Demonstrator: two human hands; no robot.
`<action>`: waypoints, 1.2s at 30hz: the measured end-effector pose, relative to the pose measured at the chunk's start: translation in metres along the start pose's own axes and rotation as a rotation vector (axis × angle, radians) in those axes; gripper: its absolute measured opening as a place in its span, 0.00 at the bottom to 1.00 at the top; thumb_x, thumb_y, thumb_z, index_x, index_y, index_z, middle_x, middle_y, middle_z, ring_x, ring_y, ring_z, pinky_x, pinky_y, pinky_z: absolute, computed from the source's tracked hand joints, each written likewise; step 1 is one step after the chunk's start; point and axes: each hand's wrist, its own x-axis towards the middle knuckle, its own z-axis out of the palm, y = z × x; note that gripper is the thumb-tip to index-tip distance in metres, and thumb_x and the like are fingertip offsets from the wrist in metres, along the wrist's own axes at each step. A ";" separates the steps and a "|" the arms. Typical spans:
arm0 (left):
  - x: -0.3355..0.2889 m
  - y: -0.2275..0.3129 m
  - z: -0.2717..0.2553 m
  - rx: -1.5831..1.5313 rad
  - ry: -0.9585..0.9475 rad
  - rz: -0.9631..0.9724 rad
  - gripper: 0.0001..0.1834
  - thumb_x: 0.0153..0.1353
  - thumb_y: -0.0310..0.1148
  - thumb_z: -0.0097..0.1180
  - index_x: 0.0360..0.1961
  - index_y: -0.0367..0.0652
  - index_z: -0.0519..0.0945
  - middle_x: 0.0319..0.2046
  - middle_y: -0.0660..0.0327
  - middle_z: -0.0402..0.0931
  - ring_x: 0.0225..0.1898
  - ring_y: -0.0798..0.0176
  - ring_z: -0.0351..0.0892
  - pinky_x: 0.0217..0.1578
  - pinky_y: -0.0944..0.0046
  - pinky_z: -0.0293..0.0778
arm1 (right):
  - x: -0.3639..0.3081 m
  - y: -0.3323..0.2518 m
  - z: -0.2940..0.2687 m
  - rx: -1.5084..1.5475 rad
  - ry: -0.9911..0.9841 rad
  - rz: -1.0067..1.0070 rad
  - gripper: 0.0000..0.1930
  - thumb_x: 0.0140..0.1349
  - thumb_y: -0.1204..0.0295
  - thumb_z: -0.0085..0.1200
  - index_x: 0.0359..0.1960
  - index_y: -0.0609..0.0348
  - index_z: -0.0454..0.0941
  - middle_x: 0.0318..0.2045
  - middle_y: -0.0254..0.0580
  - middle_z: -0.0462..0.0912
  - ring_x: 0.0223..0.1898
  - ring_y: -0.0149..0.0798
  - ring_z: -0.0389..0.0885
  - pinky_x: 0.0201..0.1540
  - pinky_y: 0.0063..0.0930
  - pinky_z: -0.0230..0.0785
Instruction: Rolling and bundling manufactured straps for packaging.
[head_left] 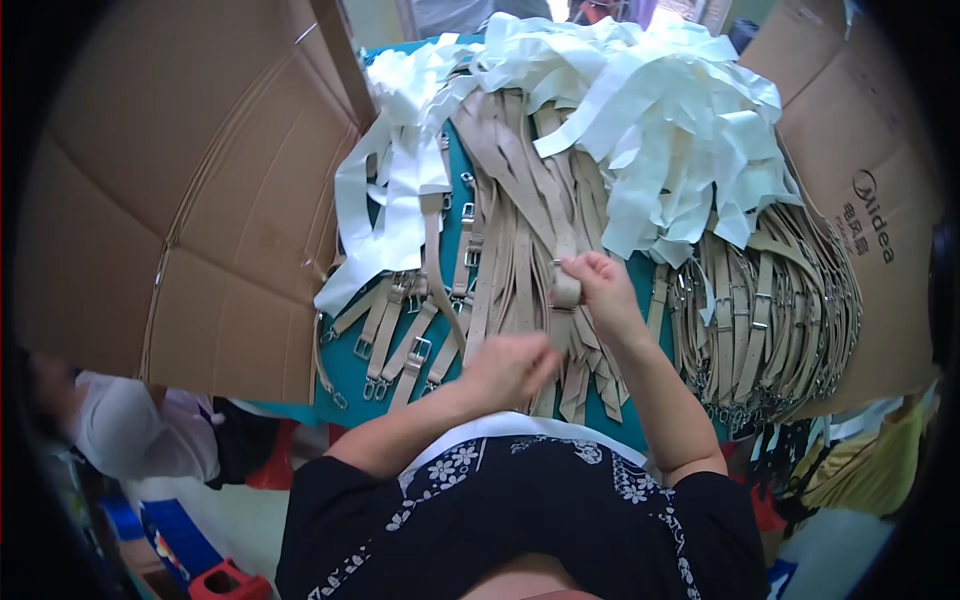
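My right hand (600,283) pinches a beige strap (566,291), which is folded over into a loop below the fingers. Lower and to the left, my left hand (508,368) is curled closed and a little blurred; whatever its fingers hold cannot be made out. Both hands are above a long bundle of flat beige straps (510,240) that runs from the far side of the table toward me, with pointed ends near my body. Left of the bundle lie beige straps with metal buckles (418,352) and small snap hooks.
White strips (650,120) are heaped over the far side, with more at the left (400,190). A thick stack of buckled straps (765,310) lies at the right on the teal table surface (345,375). Cardboard walls flank the table, left (230,200) and right (860,130). Another person's sleeve (140,425) shows at left.
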 end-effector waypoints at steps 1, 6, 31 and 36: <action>-0.005 0.005 -0.006 -0.115 -0.207 -0.022 0.12 0.57 0.35 0.51 0.22 0.39 0.71 0.19 0.54 0.73 0.21 0.54 0.74 0.23 0.58 0.68 | 0.002 0.000 -0.003 0.049 0.022 0.014 0.09 0.61 0.66 0.47 0.31 0.58 0.71 0.22 0.36 0.77 0.21 0.30 0.77 0.28 0.22 0.71; 0.051 -0.103 -0.044 0.130 -0.198 -0.206 0.09 0.56 0.28 0.50 0.38 0.38 0.75 0.32 0.56 0.76 0.33 0.62 0.77 0.36 0.63 0.73 | -0.005 -0.022 -0.016 0.227 0.120 0.119 0.09 0.64 0.64 0.43 0.33 0.56 0.68 0.22 0.36 0.76 0.21 0.31 0.76 0.24 0.25 0.71; 0.165 -0.091 -0.195 -0.364 0.318 -0.375 0.17 0.59 0.45 0.44 0.21 0.43 0.71 0.19 0.61 0.69 0.21 0.71 0.67 0.19 0.71 0.62 | -0.049 -0.032 -0.050 0.097 0.063 0.222 0.11 0.67 0.59 0.37 0.34 0.51 0.64 0.18 0.30 0.68 0.15 0.22 0.63 0.17 0.13 0.56; 0.106 -0.112 -0.066 0.334 -0.243 -0.682 0.33 0.57 0.62 0.40 0.30 0.38 0.79 0.24 0.54 0.78 0.23 0.56 0.77 0.30 0.58 0.72 | -0.077 -0.036 -0.054 -0.333 -0.042 0.168 0.10 0.65 0.62 0.41 0.36 0.56 0.66 0.18 0.28 0.69 0.16 0.21 0.64 0.18 0.13 0.56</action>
